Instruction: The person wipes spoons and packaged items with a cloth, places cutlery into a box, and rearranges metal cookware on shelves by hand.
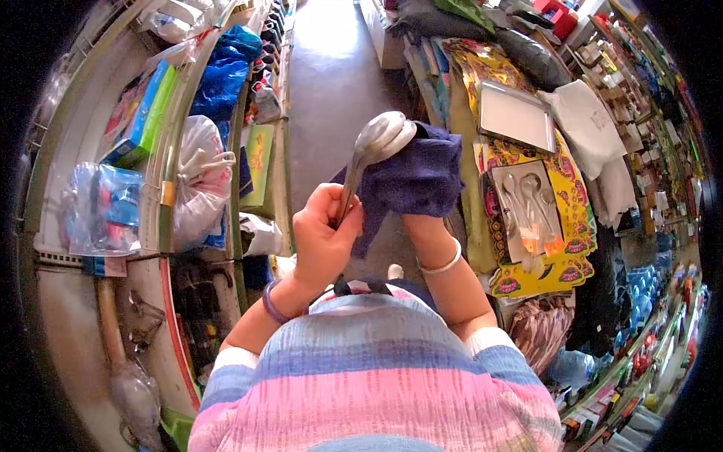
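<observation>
My left hand (325, 232) is closed around the handles of a few nested metal spoons (382, 139), their bowls pointing up and away from me. A dark blue cloth (422, 175) lies against the spoons, just behind their bowls and handles. My right hand is inside this cloth, holding it, so its fingers are hidden; only the wrist with a white bangle (443, 260) shows. A tail of the cloth hangs down between my two hands.
On the right, a yellow patterned mat (580, 252) bears a tray (516, 117) and a box of metal spoons and ladles (527, 207). Shelves on the left hold a white plastic bag (202, 177) and boxes (143, 113). A grey floor aisle (324, 83) runs ahead.
</observation>
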The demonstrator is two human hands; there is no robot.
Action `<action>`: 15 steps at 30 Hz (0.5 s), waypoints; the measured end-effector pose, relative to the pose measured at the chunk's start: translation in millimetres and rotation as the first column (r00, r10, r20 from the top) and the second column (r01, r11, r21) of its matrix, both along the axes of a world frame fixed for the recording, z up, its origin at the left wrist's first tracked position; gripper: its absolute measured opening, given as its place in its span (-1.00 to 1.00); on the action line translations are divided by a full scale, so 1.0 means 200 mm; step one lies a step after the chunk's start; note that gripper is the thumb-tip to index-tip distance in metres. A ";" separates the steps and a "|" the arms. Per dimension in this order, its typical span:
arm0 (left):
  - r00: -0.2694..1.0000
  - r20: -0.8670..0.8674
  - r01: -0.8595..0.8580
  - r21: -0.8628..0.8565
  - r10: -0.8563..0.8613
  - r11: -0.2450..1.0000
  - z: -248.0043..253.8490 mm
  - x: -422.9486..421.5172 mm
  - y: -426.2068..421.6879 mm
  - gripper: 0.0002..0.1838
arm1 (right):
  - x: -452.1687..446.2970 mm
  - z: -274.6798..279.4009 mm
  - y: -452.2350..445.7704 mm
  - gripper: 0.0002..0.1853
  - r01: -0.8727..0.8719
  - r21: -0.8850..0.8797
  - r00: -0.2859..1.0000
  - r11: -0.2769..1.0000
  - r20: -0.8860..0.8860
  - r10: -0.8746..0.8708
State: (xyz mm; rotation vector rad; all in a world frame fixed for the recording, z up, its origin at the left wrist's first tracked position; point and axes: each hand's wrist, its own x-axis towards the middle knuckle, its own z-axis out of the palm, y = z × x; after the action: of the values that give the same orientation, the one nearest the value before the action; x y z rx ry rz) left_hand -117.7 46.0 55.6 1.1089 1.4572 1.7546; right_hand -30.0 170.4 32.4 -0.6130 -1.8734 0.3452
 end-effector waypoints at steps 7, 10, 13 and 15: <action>1.000 0.016 -0.021 0.101 0.020 0.995 0.00 0.04 0.02 -0.83 | 0.05 0.02 -0.01 -0.68 -0.605 -0.360 0.747 0.710 -0.565 0.351; 0.998 -0.050 -0.036 0.048 0.039 0.998 -0.02 0.01 0.03 -0.84 | 0.04 -0.05 0.06 -0.69 -0.536 -0.395 0.782 0.746 -0.565 0.263; 0.980 -0.194 -0.051 -0.085 0.034 0.995 0.01 -0.05 0.03 -0.81 | 0.07 -0.03 0.13 -0.65 -0.701 -0.284 0.644 0.654 -0.646 0.409; 0.934 -0.358 -0.064 -0.106 0.021 0.992 0.05 -0.10 0.01 -0.80 | 0.14 0.08 0.16 -0.65 -0.368 -0.059 0.927 0.928 -0.106 0.361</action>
State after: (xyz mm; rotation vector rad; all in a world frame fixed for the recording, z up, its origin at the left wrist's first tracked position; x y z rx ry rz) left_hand -137.0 48.4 64.6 1.3950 1.7853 1.5267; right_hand -1.4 202.9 49.0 -0.2881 -1.8867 0.6814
